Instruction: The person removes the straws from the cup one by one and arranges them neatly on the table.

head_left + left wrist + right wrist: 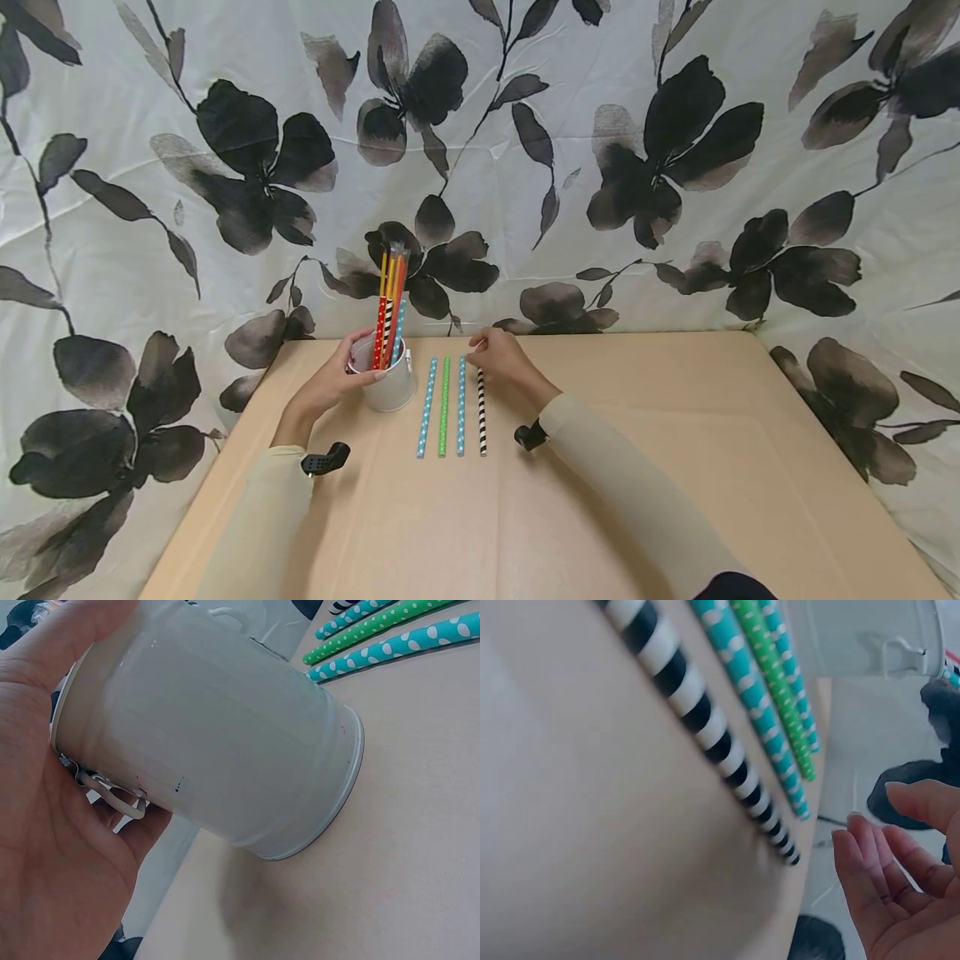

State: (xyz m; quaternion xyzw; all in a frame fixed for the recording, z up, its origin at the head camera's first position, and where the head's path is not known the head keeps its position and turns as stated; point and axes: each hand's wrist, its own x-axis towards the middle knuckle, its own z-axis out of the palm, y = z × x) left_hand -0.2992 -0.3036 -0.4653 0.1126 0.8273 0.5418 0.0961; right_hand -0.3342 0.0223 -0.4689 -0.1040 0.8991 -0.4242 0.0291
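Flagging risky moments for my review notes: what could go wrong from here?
The tall straws rise well above the rim of the bucket, so it might tip if the left hand holding it slips. The four loose straws lie close together beside the right hand; a careless brush could roll them.

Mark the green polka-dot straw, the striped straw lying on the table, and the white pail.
Green polka-dot straw (pixel 444 407): head view, mid-length.
Striped straw (pixel 709 733): right wrist view, middle of visible length.
White pail (pixel 202 735): left wrist view, side wall.
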